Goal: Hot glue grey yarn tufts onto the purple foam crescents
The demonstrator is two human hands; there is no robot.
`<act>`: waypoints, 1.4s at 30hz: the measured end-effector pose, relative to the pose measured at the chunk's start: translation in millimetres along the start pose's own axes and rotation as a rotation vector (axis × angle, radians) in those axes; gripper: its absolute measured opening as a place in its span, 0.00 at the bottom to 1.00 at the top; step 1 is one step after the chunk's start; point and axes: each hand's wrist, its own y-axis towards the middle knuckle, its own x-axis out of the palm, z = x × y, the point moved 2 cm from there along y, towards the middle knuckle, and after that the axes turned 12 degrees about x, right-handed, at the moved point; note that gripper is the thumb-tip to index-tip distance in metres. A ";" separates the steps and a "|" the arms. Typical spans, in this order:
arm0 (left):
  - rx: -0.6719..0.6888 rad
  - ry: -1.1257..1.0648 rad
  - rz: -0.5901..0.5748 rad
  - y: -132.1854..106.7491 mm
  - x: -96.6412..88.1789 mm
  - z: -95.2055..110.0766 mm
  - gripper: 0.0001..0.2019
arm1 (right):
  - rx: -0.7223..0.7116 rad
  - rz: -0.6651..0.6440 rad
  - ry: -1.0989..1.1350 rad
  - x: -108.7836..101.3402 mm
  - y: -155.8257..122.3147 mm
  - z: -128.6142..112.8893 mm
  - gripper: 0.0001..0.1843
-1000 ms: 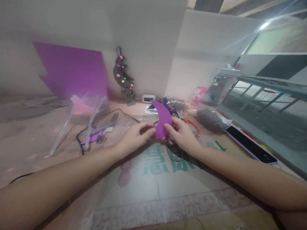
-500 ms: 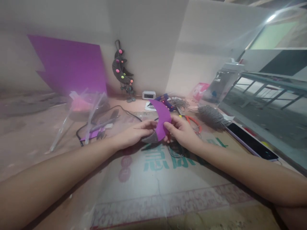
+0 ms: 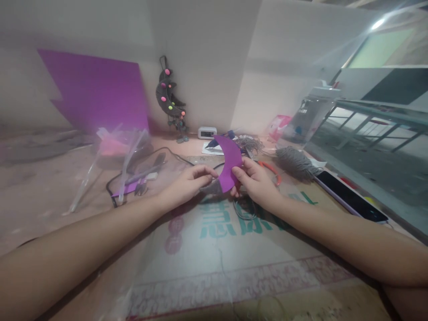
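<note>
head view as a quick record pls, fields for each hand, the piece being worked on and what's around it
right hand: right hand pinches the purple crescent
left hand: left hand by the crescent's grey lower end; grip unclear
piece: purple above, grey at the lower end, held above a printed surface
behind: small white device with a display; dark moon ornament against the wall
right side: grey yarn bundle, phone
left side: large purple sheet leaning upright

Dim and hazy; a lamp glares upper right (streaking outward), the edges stretched and soft.
</note>
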 end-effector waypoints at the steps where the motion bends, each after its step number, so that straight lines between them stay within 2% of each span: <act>1: 0.003 0.023 -0.001 0.0 -0.7 -0.3 0.08 | -0.008 0.008 -0.011 -0.1 0.0 0.1 0.11; 6: 0.070 0.067 -0.073 -0.2 -2.3 3.2 0.18 | -0.027 0.035 -0.041 0.0 -0.6 0.3 0.10; 10: 0.158 0.405 -0.122 -2.4 -0.1 11.4 0.16 | -0.019 0.039 -0.057 0.4 -1.5 -0.1 0.09; 13: 0.190 0.523 -0.124 -4.2 2.2 15.1 0.15 | -0.034 0.030 -0.058 1.1 -2.1 -0.3 0.10; 17: 0.187 0.535 -0.115 -4.7 2.7 14.4 0.13 | -0.052 0.017 -0.060 2.0 -2.5 -0.2 0.11; 25: 0.148 0.497 -0.111 -5.3 2.0 13.2 0.15 | -0.042 0.027 -0.065 0.9 -1.7 0.5 0.11; 36: 0.217 0.552 -0.142 -3.5 1.0 11.9 0.20 | -0.038 0.041 -0.084 -0.1 2.3 1.3 0.12; 38: 0.228 0.528 -0.102 -3.1 0.3 10.8 0.19 | -0.026 0.048 -0.079 -0.2 2.3 0.9 0.11; 42: 0.240 0.484 0.138 -2.2 -4.8 9.7 0.15 | -0.017 0.048 -0.055 -0.6 3.5 1.8 0.11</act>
